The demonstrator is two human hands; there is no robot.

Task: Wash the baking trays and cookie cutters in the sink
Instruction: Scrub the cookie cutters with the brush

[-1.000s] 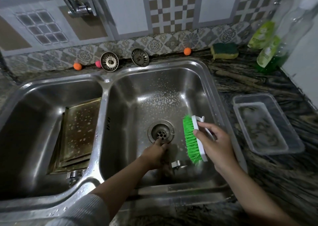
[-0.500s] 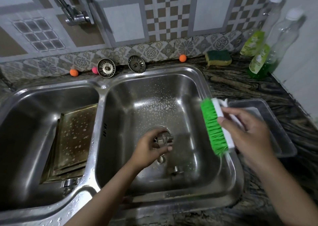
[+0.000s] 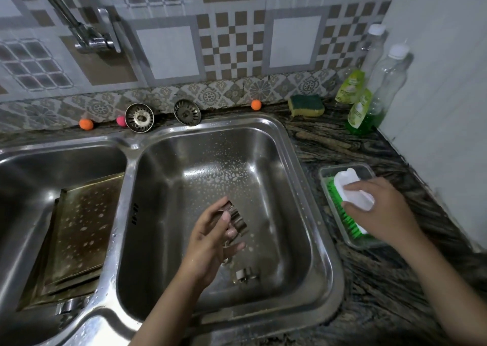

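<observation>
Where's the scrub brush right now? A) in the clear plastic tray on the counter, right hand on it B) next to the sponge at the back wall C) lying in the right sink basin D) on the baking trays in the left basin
A: the brush sits in the clear tray on the counter right of the sink, with the right hand gripping its white back.
</observation>
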